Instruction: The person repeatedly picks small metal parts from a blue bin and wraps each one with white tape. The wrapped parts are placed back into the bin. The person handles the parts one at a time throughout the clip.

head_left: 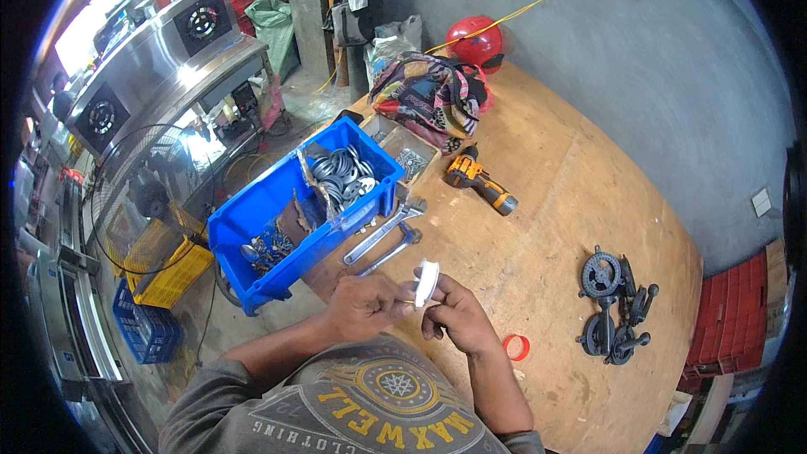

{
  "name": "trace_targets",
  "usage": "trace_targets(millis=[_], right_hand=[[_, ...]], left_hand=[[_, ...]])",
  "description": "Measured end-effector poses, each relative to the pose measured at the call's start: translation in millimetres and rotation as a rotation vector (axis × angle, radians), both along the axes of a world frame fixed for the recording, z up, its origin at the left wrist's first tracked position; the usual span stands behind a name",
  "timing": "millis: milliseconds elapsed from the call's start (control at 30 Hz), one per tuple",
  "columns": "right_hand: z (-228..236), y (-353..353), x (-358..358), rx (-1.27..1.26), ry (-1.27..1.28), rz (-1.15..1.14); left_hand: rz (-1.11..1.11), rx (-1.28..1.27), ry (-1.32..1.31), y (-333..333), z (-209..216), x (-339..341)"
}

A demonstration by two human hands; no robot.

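Close in front of my body, my two hands meet over the near edge of the table. Between the fingers of my right hand (456,316) is a white spool of tape (427,283), held upright with its rim toward me. My left hand (363,306) is closed in a pinch beside the spool, its fingertips at a small brass-coloured piece (409,302) that is mostly hidden. On the wooden table, to the right of my right hand, lies a red plastic ring (517,347).
A blue bin (336,231) with metal rings and small fittings stands left, beside an adjustable wrench (378,235) and another wrench (393,252). Beyond are a cordless drill (481,181), a screw tray (427,151) and a patterned bag (429,101). Black burner parts (601,274) lie right.
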State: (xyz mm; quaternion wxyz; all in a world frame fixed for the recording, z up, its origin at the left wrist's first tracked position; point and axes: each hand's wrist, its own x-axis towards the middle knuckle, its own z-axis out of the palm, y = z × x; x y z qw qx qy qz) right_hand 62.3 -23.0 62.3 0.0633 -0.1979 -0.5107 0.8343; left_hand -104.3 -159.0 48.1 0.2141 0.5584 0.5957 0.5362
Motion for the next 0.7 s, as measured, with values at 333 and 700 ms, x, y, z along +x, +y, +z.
trace_targets(millis=[333, 700], right_hand=[[13.3, -19.5, 6.7, 0.119, -0.111, 0.095], [30.6, -15.6, 20.6, -0.130, 0.053, 0.109]], left_hand=[[0.118, 0.086, -0.118, 10.9, -2.4, -9.2], [0.095, 0.079, 0.011, 14.1, -14.3, 1.8]])
